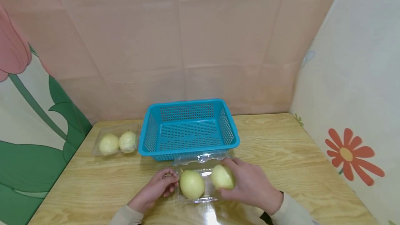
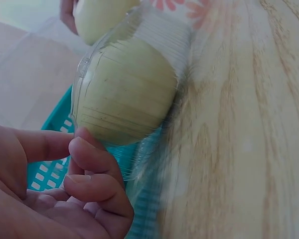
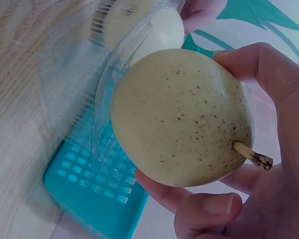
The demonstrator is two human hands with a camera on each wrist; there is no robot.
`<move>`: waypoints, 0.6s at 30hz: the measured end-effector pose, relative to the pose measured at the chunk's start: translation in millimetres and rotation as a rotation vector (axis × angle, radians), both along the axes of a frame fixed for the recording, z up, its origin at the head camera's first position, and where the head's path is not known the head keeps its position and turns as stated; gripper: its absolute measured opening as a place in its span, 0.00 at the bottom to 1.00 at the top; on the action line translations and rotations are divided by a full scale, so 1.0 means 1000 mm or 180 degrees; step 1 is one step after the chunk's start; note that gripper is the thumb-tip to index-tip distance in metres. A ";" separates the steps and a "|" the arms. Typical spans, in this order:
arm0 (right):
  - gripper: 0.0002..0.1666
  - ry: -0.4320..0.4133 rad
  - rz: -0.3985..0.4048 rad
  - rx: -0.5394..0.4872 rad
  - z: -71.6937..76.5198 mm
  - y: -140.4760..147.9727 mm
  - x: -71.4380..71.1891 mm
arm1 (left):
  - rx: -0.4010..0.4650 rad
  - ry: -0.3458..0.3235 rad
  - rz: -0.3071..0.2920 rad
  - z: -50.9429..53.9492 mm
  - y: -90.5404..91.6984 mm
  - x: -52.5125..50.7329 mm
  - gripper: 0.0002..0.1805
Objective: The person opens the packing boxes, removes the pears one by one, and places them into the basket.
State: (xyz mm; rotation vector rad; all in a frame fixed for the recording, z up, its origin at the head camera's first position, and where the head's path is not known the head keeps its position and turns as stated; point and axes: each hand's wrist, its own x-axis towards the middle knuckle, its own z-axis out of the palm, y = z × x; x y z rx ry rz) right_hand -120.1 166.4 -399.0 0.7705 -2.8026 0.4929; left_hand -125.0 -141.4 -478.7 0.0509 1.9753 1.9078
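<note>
Backdrop (image 1: 200, 37): creased, pinkish-tan, with a tulip panel (image 1: 18, 162) to its left and a red-flower panel (image 1: 347, 79) to its right.
Table (image 1: 281, 155): light wood grain, reaching back to the backdrop.
Basket (image 1: 187, 133): blue, upright, with holed sides and floor, at the middle of the table's back part.
Near box (image 1: 207, 195): clear plastic, just in front of the basket, its lid (image 1: 200, 157) folded back toward the basket; whether lid and basket touch, I cannot tell.
Far box (image 1: 115, 129): clear plastic, left of the basket, with two pale pears (image 1: 118, 144) side by side in it.
Right hand (image 1: 250, 183): thumb and fingers spread round the right pear (image 1: 223, 177), gripping it at the near box's right part; whether it is clear of the box floor, I cannot tell.
Left hand (image 1: 160, 185): fingers curled, thumb and fingertips pinching the near box's left edge.
Left pear (image 1: 192, 184): inside the near box, close to the left hand.
Stem (image 3: 254, 155): short, brown-tipped, on the right pear, pointing toward the palm.
</note>
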 end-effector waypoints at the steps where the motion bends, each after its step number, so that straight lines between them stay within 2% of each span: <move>1: 0.38 0.0010 -0.0002 0.0009 0.001 0.001 0.000 | -0.0019 0.0004 0.0008 0.000 0.000 0.000 0.07; 9: 0.41 -0.0033 -0.0088 0.0123 0.007 0.009 0.002 | -0.0084 -0.0008 0.0039 0.003 0.001 0.000 0.07; 18: 0.36 -0.0068 -0.0345 0.0289 0.015 0.025 -0.001 | -0.0080 -0.0012 0.0045 0.002 0.001 -0.001 0.07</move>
